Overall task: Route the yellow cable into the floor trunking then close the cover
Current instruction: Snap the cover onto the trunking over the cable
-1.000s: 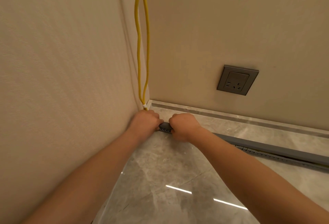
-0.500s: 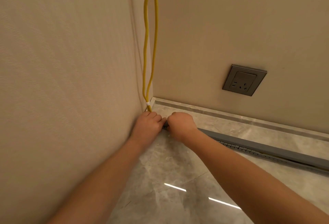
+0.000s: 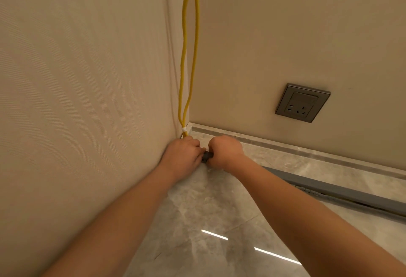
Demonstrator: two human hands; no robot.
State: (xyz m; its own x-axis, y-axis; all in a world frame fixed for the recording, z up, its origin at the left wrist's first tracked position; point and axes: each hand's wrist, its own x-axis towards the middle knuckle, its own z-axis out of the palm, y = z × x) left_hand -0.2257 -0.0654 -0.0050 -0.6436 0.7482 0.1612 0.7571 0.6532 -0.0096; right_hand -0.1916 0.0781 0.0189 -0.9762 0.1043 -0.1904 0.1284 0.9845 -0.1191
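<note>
Both hands, left [image 3: 183, 155] and right [image 3: 225, 151], curl over the trunking [image 3: 342, 191] end, hiding the grip

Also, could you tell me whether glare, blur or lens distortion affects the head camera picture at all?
Head view: two bright streaks of glare lie on the glossy floor; the right hand is slightly motion-blurred, the left hand sharper; the wide lens bends the wall socket and trunking; lighting is warm and dim.
</note>
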